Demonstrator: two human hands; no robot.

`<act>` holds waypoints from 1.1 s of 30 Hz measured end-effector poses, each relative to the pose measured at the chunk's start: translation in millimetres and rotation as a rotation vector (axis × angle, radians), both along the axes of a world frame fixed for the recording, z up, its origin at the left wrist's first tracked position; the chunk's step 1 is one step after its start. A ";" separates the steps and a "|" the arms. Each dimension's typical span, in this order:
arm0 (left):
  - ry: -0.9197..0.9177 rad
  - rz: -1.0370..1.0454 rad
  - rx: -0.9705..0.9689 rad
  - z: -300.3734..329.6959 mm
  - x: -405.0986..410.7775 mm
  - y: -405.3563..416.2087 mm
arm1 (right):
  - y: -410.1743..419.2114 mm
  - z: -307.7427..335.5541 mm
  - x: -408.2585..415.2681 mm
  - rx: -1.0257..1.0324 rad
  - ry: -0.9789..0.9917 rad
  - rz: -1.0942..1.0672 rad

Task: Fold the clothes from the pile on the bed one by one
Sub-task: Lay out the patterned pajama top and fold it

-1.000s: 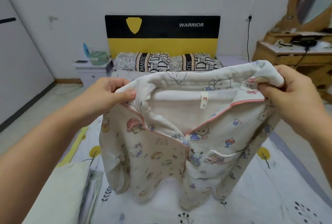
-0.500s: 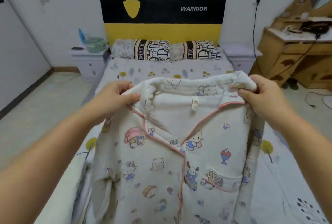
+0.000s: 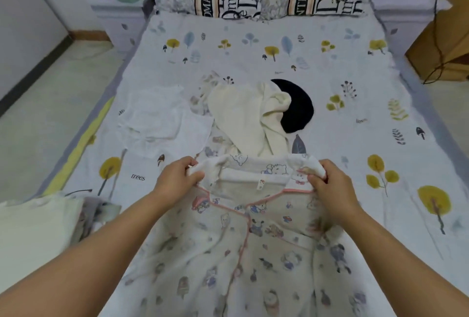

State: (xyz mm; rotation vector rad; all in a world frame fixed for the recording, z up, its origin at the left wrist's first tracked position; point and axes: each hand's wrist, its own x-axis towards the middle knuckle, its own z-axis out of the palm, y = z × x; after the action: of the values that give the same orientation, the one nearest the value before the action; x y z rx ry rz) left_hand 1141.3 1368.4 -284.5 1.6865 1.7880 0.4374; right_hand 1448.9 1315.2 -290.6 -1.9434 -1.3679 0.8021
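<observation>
Pyjama top [image 3: 228, 248] in both of my hands, collar end away from me, front side up, body spread over the near part of the bed [image 3: 380, 103]. Left hand [image 3: 175, 180] pinches the left shoulder by the collar, fingers curled round bunched cloth. Right hand [image 3: 330, 187] does likewise at the right shoulder. Collar is stretched between them and looks just lifted off the sheet; I cannot tell for certain.

Risks as I judge them:
- Pile [image 3: 253, 116] of unfolded clothes lies just beyond the collar, cream piece on top, dark piece [image 3: 297, 106] behind it. Laying the top too far forward would set the collar on the pile and spoil a flat fold.
- Lower body of the top is rumpled near the placket. Folding over that would lock in creases.
- Sleeves are not clearly visible; they may be tucked under. If so, the side folds would go lumpy.
- Folded stack [image 3: 38, 230] sits near my left forearm. A wide sweep could knock it askew.
- White garment [image 3: 157, 118] lies flat left of the pile, well clear.
</observation>
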 end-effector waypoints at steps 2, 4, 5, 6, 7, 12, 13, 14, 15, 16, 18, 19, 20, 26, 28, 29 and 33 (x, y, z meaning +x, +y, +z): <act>0.015 0.009 0.021 -17.7 2.8 16.6 | 21.7 -18.1 2.5 -0.003 -0.006 0.017; 0.028 0.029 0.066 -33.5 6.1 35.7 | 46.0 -34.7 6.8 -0.005 -0.030 0.039; 0.041 0.043 0.099 -42.3 8.9 48.5 | 60.9 -42.9 9.9 0.006 -0.054 0.048; 0.056 0.061 0.124 -50.0 11.9 61.0 | 75.6 -50.1 11.8 0.018 -0.070 0.054; 0.071 0.082 0.145 -58.6 15.0 72.8 | 89.9 -57.1 12.6 0.028 -0.078 0.047; 0.285 0.096 0.212 -111.4 31.9 93.1 | 112.9 -105.3 -0.7 -0.025 -0.285 -0.058; 0.335 0.049 0.229 -123.3 35.1 85.5 | 103.9 -118.7 -7.8 -0.057 -0.367 -0.047; 0.371 -0.026 0.252 -134.7 38.8 75.3 | 91.6 -133.0 -16.1 -0.094 -0.454 -0.001; 0.405 -0.121 0.281 -147.0 42.9 63.3 | 76.5 -146.9 -25.7 -0.132 -0.539 0.073; 0.441 -0.223 0.307 -160.3 45.8 50.3 | 59.5 -159.9 -35.7 -0.157 -0.600 0.164; 0.533 -0.434 0.265 -185.6 47.6 28.0 | 30.2 -182.7 -50.9 -0.174 -0.638 0.366; 0.590 -0.512 0.147 -196.1 43.2 20.6 | 19.5 -192.6 -53.0 -0.206 -0.679 0.463; 0.640 -0.545 0.034 -208.6 33.4 16.8 | 11.2 -200.4 -49.4 -0.292 -0.727 0.546; 0.867 -0.527 -0.286 -234.0 -16.4 26.3 | 5.1 -222.7 4.9 -0.497 -0.805 0.569; 0.854 -0.529 -0.299 -228.8 -8.4 26.4 | 9.4 -206.7 1.2 -0.467 -0.759 0.571; 0.831 -0.525 -0.273 -224.2 -2.7 23.1 | 6.8 -195.8 -2.1 -0.364 -0.729 0.527; 0.658 -0.438 -0.082 -202.8 4.0 -15.1 | -37.9 -171.0 -1.2 -0.160 -0.632 0.036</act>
State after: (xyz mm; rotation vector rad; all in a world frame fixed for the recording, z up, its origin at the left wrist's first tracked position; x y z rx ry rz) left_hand 1145.3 1353.3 -487.3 2.2481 1.7315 -0.4258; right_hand 1447.7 1277.3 -461.7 -2.4266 -1.7343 0.3173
